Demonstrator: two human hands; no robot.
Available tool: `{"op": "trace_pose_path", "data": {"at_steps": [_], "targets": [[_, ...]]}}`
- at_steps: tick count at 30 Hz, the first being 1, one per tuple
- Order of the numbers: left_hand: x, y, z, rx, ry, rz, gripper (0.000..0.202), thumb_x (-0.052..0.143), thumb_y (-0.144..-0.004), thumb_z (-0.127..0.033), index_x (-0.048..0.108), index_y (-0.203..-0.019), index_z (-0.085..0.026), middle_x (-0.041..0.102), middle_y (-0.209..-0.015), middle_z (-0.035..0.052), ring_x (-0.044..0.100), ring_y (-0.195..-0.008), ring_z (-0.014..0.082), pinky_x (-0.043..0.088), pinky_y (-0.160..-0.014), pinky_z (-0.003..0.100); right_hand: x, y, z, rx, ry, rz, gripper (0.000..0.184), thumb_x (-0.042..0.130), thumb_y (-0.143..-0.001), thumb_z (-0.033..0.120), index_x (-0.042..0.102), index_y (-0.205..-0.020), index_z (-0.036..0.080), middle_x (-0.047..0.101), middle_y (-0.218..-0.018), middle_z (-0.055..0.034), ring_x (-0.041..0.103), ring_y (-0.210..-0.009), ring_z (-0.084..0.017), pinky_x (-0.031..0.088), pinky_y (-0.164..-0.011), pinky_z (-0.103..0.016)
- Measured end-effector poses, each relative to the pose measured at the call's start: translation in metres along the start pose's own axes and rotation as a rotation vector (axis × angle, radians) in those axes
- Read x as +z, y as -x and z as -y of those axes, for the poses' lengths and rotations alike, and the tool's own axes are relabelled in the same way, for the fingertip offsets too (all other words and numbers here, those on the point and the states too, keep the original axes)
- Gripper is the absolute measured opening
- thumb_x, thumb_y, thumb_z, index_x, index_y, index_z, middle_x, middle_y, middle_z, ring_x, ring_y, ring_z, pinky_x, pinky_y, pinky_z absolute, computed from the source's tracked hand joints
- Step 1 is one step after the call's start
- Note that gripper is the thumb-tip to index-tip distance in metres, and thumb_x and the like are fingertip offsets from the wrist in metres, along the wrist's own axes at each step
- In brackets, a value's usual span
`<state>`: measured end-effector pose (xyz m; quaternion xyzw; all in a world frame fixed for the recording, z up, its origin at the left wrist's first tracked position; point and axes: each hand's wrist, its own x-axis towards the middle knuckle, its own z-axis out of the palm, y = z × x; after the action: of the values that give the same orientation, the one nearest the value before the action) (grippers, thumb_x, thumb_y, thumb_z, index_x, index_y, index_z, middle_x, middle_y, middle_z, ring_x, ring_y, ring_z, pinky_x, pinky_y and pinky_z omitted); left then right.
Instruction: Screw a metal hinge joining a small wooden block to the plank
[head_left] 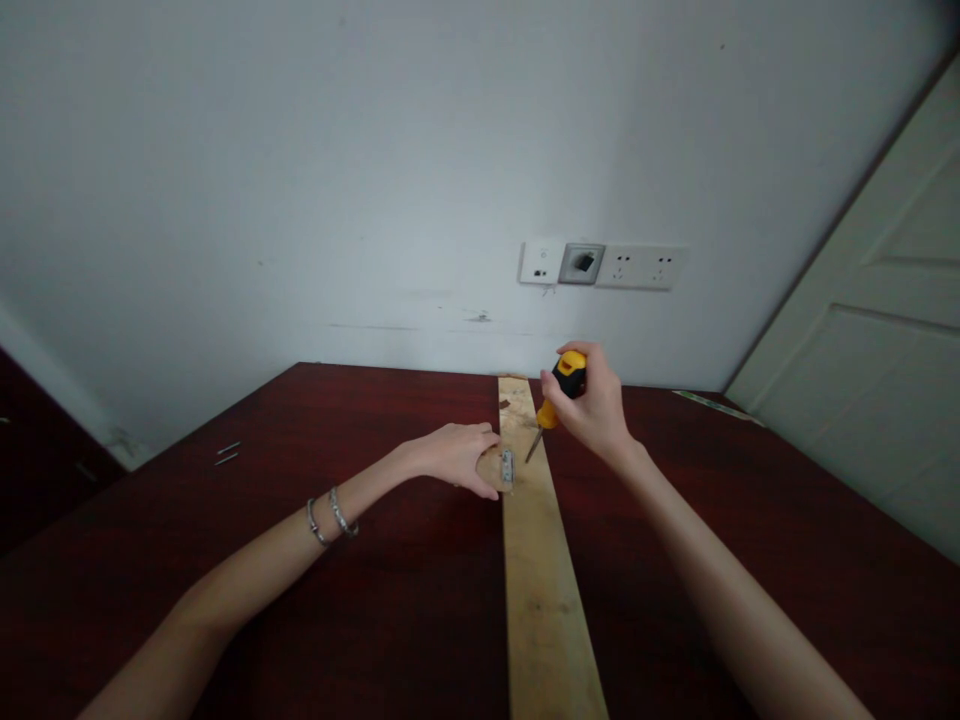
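Note:
A long pale wooden plank [544, 590] lies along the dark red table [360, 560], running away from me toward the wall. My left hand [457, 455] rests at the plank's left edge, its fingers pinching a small metal bracket [508, 466] against the wood. My right hand [596, 405] is wrapped round the yellow and black handle of a screwdriver [559, 395]. The screwdriver is tilted, and its thin tip points down to the plank just right of the bracket. Two silver bangles sit on my left wrist.
A white wall with a row of sockets and a switch [600, 265] stands behind the table. A pale door [877, 350] is at the right. Two small metal pieces [227, 453] lie near the table's left edge.

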<state>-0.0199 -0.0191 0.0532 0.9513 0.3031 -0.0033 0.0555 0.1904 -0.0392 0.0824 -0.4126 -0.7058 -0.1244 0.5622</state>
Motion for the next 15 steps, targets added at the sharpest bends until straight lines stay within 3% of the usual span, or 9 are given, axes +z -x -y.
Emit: {"op": "trace_pose_path", "data": {"at_steps": [8,15], "targets": [[0.002,0.001,-0.003,0.064,0.028,0.027,0.068,0.068,-0.066,-0.06,0.052,-0.122,-0.025,0.059,-0.113,0.0048,0.061,-0.091,0.022,0.044,-0.073,0.029,-0.022,-0.01,0.02,0.018,-0.052,-0.204,0.027,0.058,-0.08,0.031,0.048,-0.104,0.022,0.051,-0.085,-0.001,0.048,-0.067,-0.014,0.044,-0.061,-0.03],[0.003,0.0,-0.003,0.088,0.032,0.054,0.069,0.067,-0.067,-0.062,0.053,-0.122,-0.022,0.059,-0.116,0.0061,0.061,-0.094,0.0239,0.046,-0.076,0.031,-0.018,-0.009,0.03,0.039,-0.106,-0.143,0.03,0.058,-0.08,0.03,0.049,-0.108,0.021,0.052,-0.083,-0.0009,0.051,-0.068,-0.014,0.046,-0.06,-0.03]]}}
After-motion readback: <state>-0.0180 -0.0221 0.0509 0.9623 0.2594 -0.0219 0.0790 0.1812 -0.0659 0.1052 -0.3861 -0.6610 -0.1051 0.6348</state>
